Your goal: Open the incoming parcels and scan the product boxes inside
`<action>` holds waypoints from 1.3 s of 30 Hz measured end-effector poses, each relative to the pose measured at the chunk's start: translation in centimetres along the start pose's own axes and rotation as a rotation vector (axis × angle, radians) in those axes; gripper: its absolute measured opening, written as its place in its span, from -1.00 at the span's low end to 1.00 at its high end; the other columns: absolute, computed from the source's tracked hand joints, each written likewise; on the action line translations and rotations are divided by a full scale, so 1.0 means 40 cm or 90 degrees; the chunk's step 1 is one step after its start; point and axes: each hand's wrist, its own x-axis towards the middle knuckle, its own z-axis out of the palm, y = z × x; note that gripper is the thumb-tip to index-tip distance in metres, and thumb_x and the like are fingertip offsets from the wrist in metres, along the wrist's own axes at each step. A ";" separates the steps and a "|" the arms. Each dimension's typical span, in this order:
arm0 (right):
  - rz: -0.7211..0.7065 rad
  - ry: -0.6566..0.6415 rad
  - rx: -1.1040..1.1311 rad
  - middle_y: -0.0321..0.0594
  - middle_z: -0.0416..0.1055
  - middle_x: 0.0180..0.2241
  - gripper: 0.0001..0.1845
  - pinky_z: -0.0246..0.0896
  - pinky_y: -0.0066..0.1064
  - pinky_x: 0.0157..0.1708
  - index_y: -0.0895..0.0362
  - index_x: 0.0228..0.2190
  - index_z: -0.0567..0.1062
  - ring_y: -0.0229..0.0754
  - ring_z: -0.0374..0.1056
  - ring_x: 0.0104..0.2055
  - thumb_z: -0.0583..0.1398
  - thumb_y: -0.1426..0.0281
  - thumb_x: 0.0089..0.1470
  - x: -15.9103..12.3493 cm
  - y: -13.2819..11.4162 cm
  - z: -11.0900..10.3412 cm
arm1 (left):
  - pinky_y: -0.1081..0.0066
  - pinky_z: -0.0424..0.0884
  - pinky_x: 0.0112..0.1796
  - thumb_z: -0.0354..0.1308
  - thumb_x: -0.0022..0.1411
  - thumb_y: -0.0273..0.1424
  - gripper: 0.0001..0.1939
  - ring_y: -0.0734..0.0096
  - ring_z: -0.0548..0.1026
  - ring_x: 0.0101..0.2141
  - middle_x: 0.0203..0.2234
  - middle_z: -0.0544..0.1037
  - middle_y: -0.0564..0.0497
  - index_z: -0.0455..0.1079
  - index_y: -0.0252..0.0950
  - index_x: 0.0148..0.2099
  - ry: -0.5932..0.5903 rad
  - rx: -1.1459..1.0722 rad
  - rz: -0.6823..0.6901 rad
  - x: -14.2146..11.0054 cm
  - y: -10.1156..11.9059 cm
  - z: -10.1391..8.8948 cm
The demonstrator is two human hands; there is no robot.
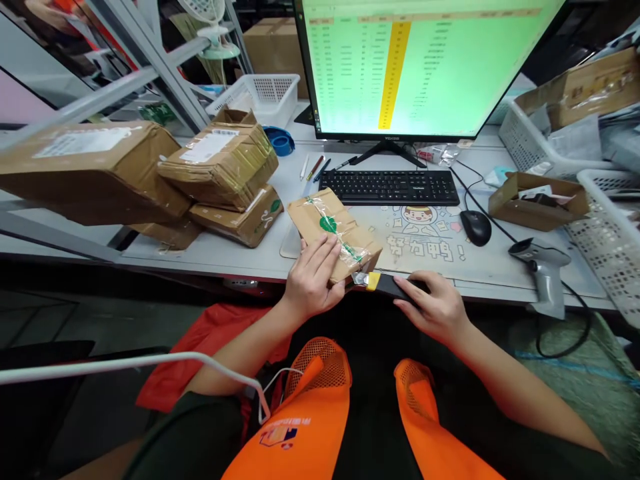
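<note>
A small taped cardboard box (315, 217) with green print lies at the front edge of the desk, turned at an angle. My left hand (313, 275) grips its near side, fingers pressed on top and the thumb below. In my right hand (437, 307) is a utility knife (387, 285) with a black handle and a yellow collar. Its front end meets the near right corner of the box; the blade itself is hard to make out.
Cardboard boxes (220, 160) are stacked on the left. Behind stand a keyboard (390, 187) and a monitor (430, 67). A mouse (475, 228), a barcode scanner (543, 267), a small open box (540, 217) and white baskets (530, 143) occupy the right side. Pens (315, 168) lie beside the keyboard.
</note>
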 end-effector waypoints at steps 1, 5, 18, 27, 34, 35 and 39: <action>-0.003 0.011 -0.014 -0.03 0.45 -0.13 -0.61 0.41 -0.27 -0.19 0.14 0.16 0.51 -0.07 0.44 -0.17 0.28 0.30 0.37 -0.004 0.009 0.005 | -0.09 0.23 0.38 0.12 0.36 -0.33 -0.33 -0.09 0.41 0.32 0.24 0.50 -0.34 0.23 -0.40 0.46 0.003 0.002 0.003 0.000 0.005 0.001; 0.056 0.063 -0.092 -0.03 0.47 -0.12 -0.62 0.42 -0.25 -0.16 0.12 0.13 0.55 -0.05 0.45 -0.15 0.32 0.32 0.33 -0.029 0.060 0.015 | -0.11 0.23 0.39 0.14 0.34 -0.38 -0.31 -0.07 0.42 0.32 0.23 0.52 -0.31 0.22 -0.35 0.48 0.017 -0.005 0.007 0.001 0.018 0.007; 0.220 0.173 -0.099 -0.02 0.52 -0.16 -0.53 0.48 -0.16 -0.20 0.13 0.18 0.58 0.01 0.50 -0.21 0.35 0.38 0.26 -0.144 0.180 0.016 | -0.05 0.16 0.42 0.08 0.46 -0.02 -0.49 -0.04 0.07 0.49 0.54 0.00 -0.24 0.38 -0.23 0.26 0.230 -0.144 -0.420 -0.131 -0.139 -0.055; 0.021 0.011 0.119 -0.06 0.49 -0.13 -0.55 0.50 -0.24 -0.19 0.07 0.16 0.57 -0.06 0.49 -0.17 0.34 0.38 0.26 0.059 0.137 0.054 | 0.05 0.52 0.15 -0.03 0.47 -0.27 -0.73 0.11 0.61 0.10 0.04 0.65 -0.16 0.43 -0.23 -0.20 0.317 -0.263 -0.364 0.007 -0.329 0.066; -0.067 -0.035 0.166 -0.05 0.49 -0.15 -0.63 0.44 -0.27 -0.25 0.10 0.09 0.60 -0.09 0.45 -0.21 0.35 0.31 0.27 0.099 0.093 0.054 | -0.22 0.20 0.36 -0.10 0.41 0.23 -0.29 -0.08 0.40 0.32 0.12 0.59 -0.21 0.39 -0.20 0.24 0.150 -0.018 -0.065 -0.023 -0.116 0.039; -0.070 -0.034 0.165 -0.06 0.49 -0.15 -0.63 0.44 -0.28 -0.25 0.08 0.09 0.60 -0.11 0.45 -0.22 0.35 0.31 0.28 0.103 0.089 0.056 | -0.23 0.21 0.35 0.01 0.36 0.20 -0.28 -0.10 0.44 0.29 0.09 0.61 -0.22 0.34 -0.22 0.28 0.128 -0.007 -0.064 -0.030 -0.086 0.040; -0.057 -0.024 0.126 -0.07 0.49 -0.14 -0.61 0.44 -0.28 -0.23 0.04 0.11 0.59 -0.10 0.46 -0.21 0.35 0.29 0.28 0.116 0.099 0.060 | -0.23 0.23 0.33 0.18 0.25 -0.06 -0.41 -0.11 0.54 0.18 0.03 0.64 -0.21 0.38 -0.23 0.23 0.126 0.030 -0.111 -0.031 -0.045 0.051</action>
